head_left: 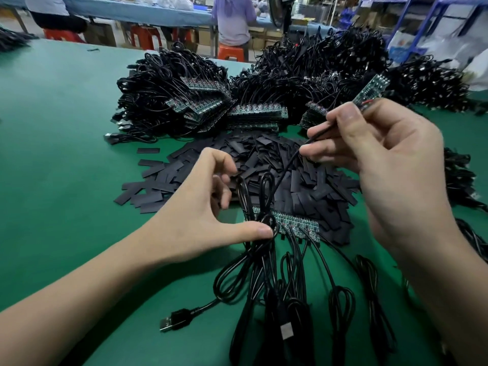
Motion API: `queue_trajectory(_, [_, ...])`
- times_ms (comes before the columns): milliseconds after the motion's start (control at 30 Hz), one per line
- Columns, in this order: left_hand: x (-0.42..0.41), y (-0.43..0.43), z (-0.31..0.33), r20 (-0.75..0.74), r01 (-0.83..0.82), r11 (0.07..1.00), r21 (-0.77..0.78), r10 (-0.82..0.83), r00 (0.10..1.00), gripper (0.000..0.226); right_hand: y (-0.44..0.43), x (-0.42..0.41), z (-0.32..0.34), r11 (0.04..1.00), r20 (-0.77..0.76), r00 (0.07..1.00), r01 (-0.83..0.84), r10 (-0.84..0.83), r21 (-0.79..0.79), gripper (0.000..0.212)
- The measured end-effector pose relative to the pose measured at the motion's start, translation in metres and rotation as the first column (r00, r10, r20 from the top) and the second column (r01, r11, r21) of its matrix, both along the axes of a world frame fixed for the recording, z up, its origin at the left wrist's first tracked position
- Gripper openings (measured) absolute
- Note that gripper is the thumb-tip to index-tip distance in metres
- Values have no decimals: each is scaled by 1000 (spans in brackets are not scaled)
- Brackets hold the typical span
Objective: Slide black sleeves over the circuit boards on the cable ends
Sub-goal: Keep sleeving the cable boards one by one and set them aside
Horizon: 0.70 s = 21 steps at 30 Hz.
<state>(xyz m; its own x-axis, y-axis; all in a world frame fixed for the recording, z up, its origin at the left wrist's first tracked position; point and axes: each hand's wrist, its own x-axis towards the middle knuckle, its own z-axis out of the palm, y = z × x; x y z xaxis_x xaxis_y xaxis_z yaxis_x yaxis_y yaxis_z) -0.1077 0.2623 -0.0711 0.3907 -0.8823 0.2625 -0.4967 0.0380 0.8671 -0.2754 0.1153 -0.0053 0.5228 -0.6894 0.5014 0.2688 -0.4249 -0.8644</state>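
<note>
Our right hand point(390, 159) pinches a circuit board point(371, 89) toward two o'clock; our left hand point(200, 207) pinches cable loops point(260, 207) above the sleeves point(264, 159).

Surface point(66, 154): green mat, matt, smooth. Sleeves point(264, 159): flat black, dull matt finish. Cables point(295, 260): black plastic jacket, slight gloss. Circuit boards point(295, 223): green, speckled with small parts. Plug point(166, 324): shiny metal shell.
</note>
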Motion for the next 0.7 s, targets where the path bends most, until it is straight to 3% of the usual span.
queue_trajectory(133, [-3,3,3,91,1,996,-87,7,996,57,0,-1,2,999,43,998,50,-49,-17,19])
queue_trajectory(367, [-18,6,7,210,85,993,79,-100,973,58,2,0,-2,994,49,995,91,-89,-54,21])
queue_trajectory(500, [-26,7,9,343,107,986,130,-146,928,38,0,0,-5,990,56,992,121,-117,-74,19])
queue_trajectory(633, [-26,7,8,233,180,977,113,-203,951,13,-5,2,-11,985,34,989,144,-141,-94,22])
queue_trajectory(700, [-26,7,9,202,232,969,79,-244,949,11,-7,4,-15,984,0,988,151,-151,-94,23])
